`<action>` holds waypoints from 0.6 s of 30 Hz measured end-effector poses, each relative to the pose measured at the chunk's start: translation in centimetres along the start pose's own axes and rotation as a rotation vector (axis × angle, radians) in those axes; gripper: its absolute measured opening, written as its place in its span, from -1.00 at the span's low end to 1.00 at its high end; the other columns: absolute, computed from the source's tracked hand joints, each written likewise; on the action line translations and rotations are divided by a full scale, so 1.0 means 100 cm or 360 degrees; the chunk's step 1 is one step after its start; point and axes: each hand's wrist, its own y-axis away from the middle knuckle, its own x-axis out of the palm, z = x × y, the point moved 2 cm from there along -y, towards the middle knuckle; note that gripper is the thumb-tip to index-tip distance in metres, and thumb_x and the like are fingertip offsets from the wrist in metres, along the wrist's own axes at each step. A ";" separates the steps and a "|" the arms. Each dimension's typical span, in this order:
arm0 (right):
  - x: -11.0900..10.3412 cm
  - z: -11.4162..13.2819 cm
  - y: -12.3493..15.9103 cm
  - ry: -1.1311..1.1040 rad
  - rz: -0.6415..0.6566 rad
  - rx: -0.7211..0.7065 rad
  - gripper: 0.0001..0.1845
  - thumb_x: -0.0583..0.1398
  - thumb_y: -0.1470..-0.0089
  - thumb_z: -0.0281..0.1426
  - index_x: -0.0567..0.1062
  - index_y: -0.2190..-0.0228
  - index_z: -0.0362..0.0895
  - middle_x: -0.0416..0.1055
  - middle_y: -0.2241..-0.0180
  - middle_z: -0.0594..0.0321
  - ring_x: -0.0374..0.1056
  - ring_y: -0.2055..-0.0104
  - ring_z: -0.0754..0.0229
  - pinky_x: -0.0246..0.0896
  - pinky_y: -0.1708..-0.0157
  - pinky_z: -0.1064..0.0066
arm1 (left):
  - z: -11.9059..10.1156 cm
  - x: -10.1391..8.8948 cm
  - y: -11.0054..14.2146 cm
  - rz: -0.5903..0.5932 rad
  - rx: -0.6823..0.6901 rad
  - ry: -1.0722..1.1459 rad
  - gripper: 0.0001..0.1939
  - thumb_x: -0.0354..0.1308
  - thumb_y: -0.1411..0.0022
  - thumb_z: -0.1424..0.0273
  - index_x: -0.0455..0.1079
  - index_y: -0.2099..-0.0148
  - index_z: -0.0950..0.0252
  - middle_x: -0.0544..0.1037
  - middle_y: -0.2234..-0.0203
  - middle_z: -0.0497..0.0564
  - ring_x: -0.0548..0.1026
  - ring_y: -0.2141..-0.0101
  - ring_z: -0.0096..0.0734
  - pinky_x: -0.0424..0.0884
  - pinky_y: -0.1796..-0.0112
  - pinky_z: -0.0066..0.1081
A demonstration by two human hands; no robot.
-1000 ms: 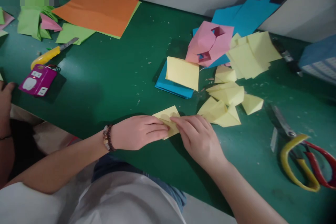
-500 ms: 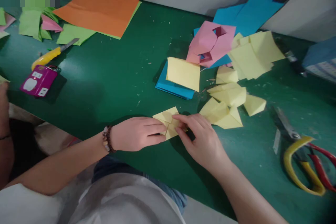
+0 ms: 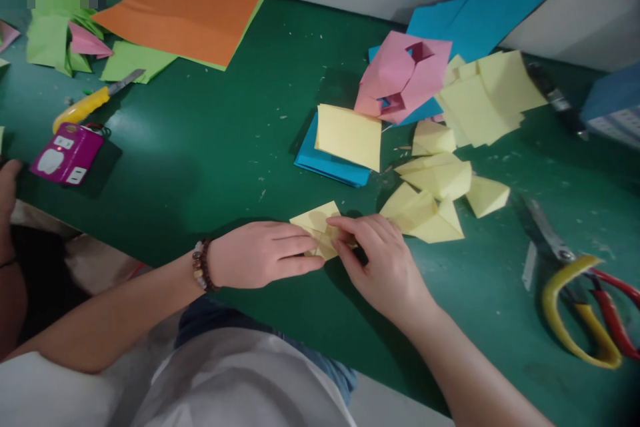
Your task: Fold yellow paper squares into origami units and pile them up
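Observation:
A small piece of pale yellow folded paper (image 3: 320, 215) lies on the green table near its front edge, with crease lines across it. My left hand (image 3: 255, 255), wearing a beaded bracelet (image 3: 201, 265), has its fingers and thumb on the paper's left side and holds it against the table. From the right, my right hand (image 3: 385, 263) pinches the paper's right part between thumb and forefinger. The fingers of both hands cover some of its edges. Just right of it are several folded yellow paper pieces (image 3: 427, 217).
Behind the hands, a yellow sheet (image 3: 349, 137) rests on blue folded paper (image 3: 330, 170). A pink paper form (image 3: 400, 77) stands farther back. At right lie scissors (image 3: 575, 347); at left, a yellow-handled cutter (image 3: 85, 107) and a purple box (image 3: 67, 155). Another person's hand (image 3: 7, 187) shows at far left.
My left thumb has slid slightly right over the paper's lower edge. My right hand keeps its pinch almost in place. The camera view has shifted a little.

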 end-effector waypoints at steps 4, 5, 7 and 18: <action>0.000 0.000 0.001 -0.0010 0.0001 0.0004 -0.77 0.10 -0.17 -0.50 0.43 0.13 -0.14 0.41 0.42 0.21 0.32 0.31 0.12 0.24 0.30 0.28 | 0.000 -0.001 -0.001 0.0047 0.0028 -0.0001 -0.76 0.01 -0.38 0.45 0.47 0.01 0.29 0.54 0.03 0.01 0.46 0.02 -0.33 0.45 0.00 -0.33; 0.000 0.000 0.001 -0.0007 -0.0002 0.0004 -0.77 0.10 -0.17 -0.50 0.43 0.13 -0.14 0.41 0.42 0.21 0.32 0.31 0.12 0.24 0.30 0.28 | 0.000 -0.001 -0.001 0.0062 0.0042 -0.0007 -0.76 0.01 -0.38 0.45 0.47 0.01 0.30 0.54 0.01 0.01 0.45 0.01 -0.34 0.44 -0.01 -0.34; 0.000 0.001 0.000 0.0004 -0.0006 -0.0003 -0.77 0.10 -0.18 -0.50 0.43 0.13 -0.14 0.41 0.43 0.21 0.32 0.32 0.13 0.23 0.31 0.29 | 0.000 -0.001 -0.002 0.0077 0.0060 -0.0016 -0.75 0.00 -0.38 0.46 0.47 0.01 0.31 0.52 -0.02 0.00 0.44 0.00 -0.35 0.42 -0.03 -0.35; 0.003 0.000 0.001 0.0074 -0.0025 -0.0027 -0.79 0.09 -0.20 -0.47 0.42 0.12 -0.12 0.42 0.43 0.21 0.34 0.31 0.12 0.26 0.30 0.28 | 0.001 0.000 -0.002 0.0039 0.0038 0.0039 -0.76 0.01 -0.37 0.47 0.49 0.04 0.30 0.54 0.01 -0.01 0.44 0.00 -0.34 0.43 -0.01 -0.35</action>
